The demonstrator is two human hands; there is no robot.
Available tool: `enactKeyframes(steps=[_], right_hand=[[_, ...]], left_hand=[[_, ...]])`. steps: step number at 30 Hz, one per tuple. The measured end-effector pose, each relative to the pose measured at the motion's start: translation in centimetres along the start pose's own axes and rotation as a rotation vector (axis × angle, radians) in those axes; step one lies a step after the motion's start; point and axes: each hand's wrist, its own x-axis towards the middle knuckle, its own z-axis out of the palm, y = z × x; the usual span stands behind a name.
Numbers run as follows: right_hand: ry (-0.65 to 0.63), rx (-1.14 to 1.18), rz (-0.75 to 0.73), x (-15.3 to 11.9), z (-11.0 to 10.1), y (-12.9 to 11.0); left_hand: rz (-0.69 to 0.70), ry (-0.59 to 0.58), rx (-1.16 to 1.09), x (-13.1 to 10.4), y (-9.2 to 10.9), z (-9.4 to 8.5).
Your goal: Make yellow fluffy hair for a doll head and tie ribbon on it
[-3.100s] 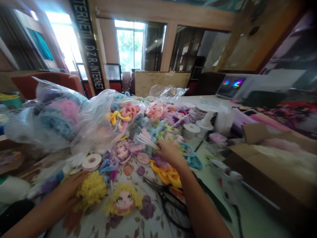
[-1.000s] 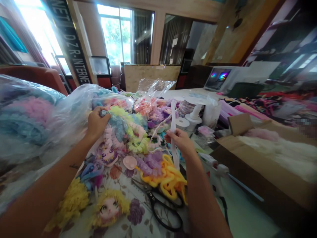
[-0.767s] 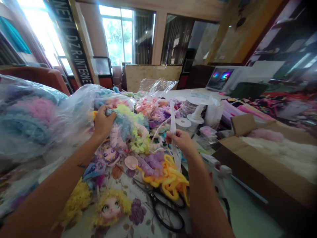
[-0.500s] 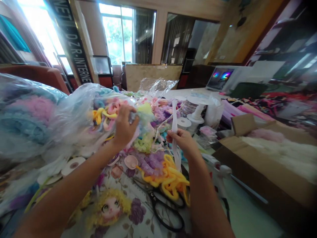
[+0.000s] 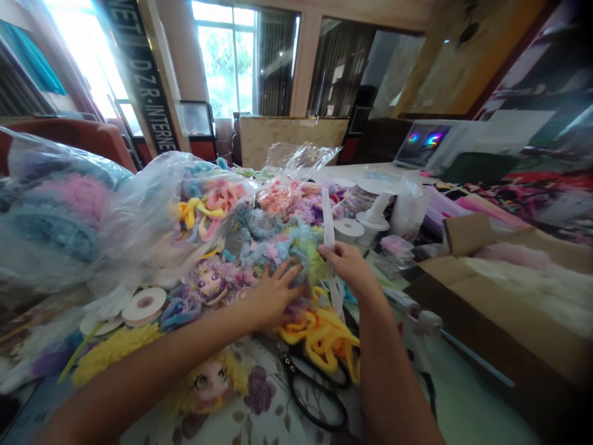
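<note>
My right hand (image 5: 345, 264) pinches a white ribbon-like strip (image 5: 328, 225), which stands up above the fingers and hangs down below them. With its fingers spread, my left hand (image 5: 273, 295) reaches onto a heap of pale blue, pink and green ruffled trim (image 5: 306, 244); its fingertips are partly lost among the ruffles. Just below lie a tangle of yellow plush cord (image 5: 324, 337) and black-handled scissors (image 5: 315, 395). A doll's face with curly yellow hair (image 5: 210, 378) rests on the flowered cloth under my left forearm. Another doll's head with purple hair (image 5: 210, 283) lies left of that hand.
Clear plastic bags of fluffy material (image 5: 69, 204) bulge on the left, near a white spool (image 5: 144, 306). White reels (image 5: 374, 213) stand behind my right hand. At right are an open cardboard box (image 5: 445, 278) with white fluff and a glue gun (image 5: 426, 321).
My left hand has come down and right from the bag side onto the ruffled trim, and its fingers have spread. My right hand still holds the white strip.
</note>
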Motion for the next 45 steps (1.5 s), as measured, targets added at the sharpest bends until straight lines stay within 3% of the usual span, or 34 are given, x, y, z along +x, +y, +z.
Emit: enactKeyframes(steps=[3, 6, 13, 16, 19, 22, 27, 30, 33, 40, 43, 45], right_hand=[[-0.06, 0.007, 0.021, -0.1, 0.3, -0.2], [-0.084, 0.071, 0.066, -0.1, 0.4, -0.3], [-0.055, 0.126, 0.084, -0.2, 0.1, 0.0], [-0.054, 0.139, 0.083, -0.3, 0.1, -0.1], [-0.057, 0.146, 0.091, -0.3, 0.1, -0.3], [-0.063, 0.166, 0.106, -0.4, 0.1, -0.4], [-0.066, 0.169, 0.116, -0.5, 0.1, -0.6], [-0.07, 0.172, 0.123, -0.5, 0.0, -0.7], [-0.066, 0.186, 0.116, -0.4, 0.1, -0.6], [-0.077, 0.216, 0.131, -0.1, 0.2, -0.2], [-0.079, 0.226, 0.123, -0.1, 0.1, 0.0], [-0.073, 0.221, 0.116, -0.1, 0.0, 0.0]], left_hand=[[-0.112, 0.041, -0.1, 0.5, -1.7, 0.5], [-0.245, 0.159, -0.192, 1.4, -4.0, 0.2], [-0.595, 0.541, -0.197, 3.3, -9.6, -5.6], [-0.631, 0.732, -0.218, 3.4, -11.0, -7.4], [-0.565, 0.823, -0.174, 3.5, -11.0, -7.8], [-0.457, 0.717, -0.116, 3.4, -9.5, -6.8], [-0.23, 0.188, 0.014, 2.7, -5.0, -2.8], [-0.174, -0.006, 0.041, 2.3, -3.4, -0.5], [-0.221, -0.039, 0.008, 2.5, -3.5, 0.5], [-0.298, 0.025, -0.134, 3.4, -6.6, 0.6], [-0.329, 0.083, -0.271, 4.1, -7.8, -0.6], [-0.361, 0.142, -0.386, 4.8, -8.6, -2.4]])
